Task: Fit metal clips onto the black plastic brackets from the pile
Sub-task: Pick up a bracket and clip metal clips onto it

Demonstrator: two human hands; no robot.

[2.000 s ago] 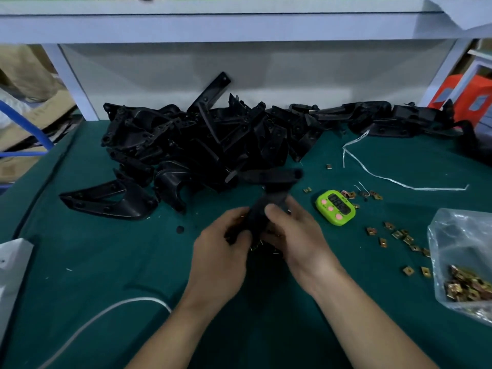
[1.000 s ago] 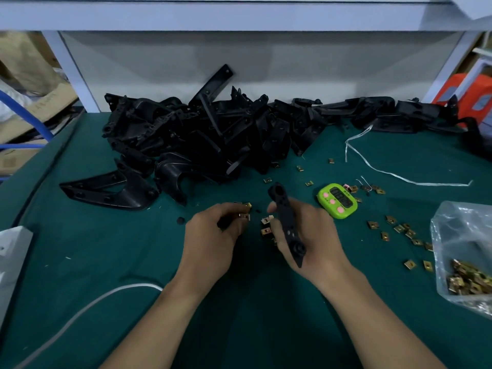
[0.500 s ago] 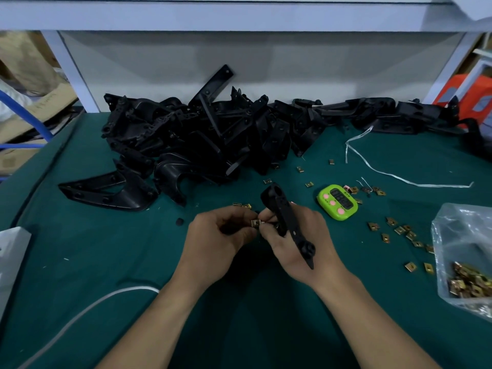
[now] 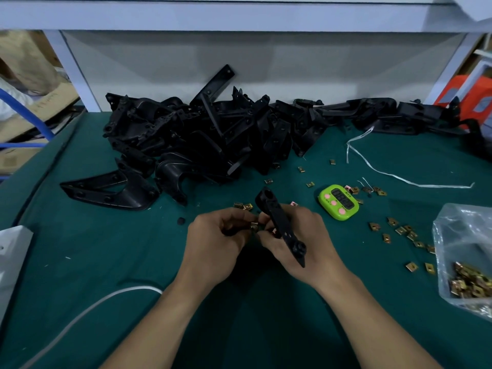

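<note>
My right hand [image 4: 300, 243] grips a black plastic bracket [image 4: 281, 225] that lies slanted across its palm, one end pointing away from me. My left hand [image 4: 218, 241] pinches a small brass-coloured metal clip [image 4: 254, 225] at the bracket's left edge, where the fingertips of both hands meet. A big pile of black brackets [image 4: 202, 139] lies behind the hands on the green cloth. Loose clips [image 4: 399, 230] are scattered to the right, with two more clips [image 4: 243, 206] just beyond my left hand.
A green timer [image 4: 338, 201] sits right of the hands. A clear plastic bag of clips [image 4: 466, 259] lies at the right edge. A white cord [image 4: 87, 310] runs at front left, a white strap [image 4: 394, 174] at back right. A white shelf frame stands overhead.
My left hand picked a clip from the cloth and brought it to the bracket. My right hand turned the bracket and now holds it slanted; both hands have closed together.
</note>
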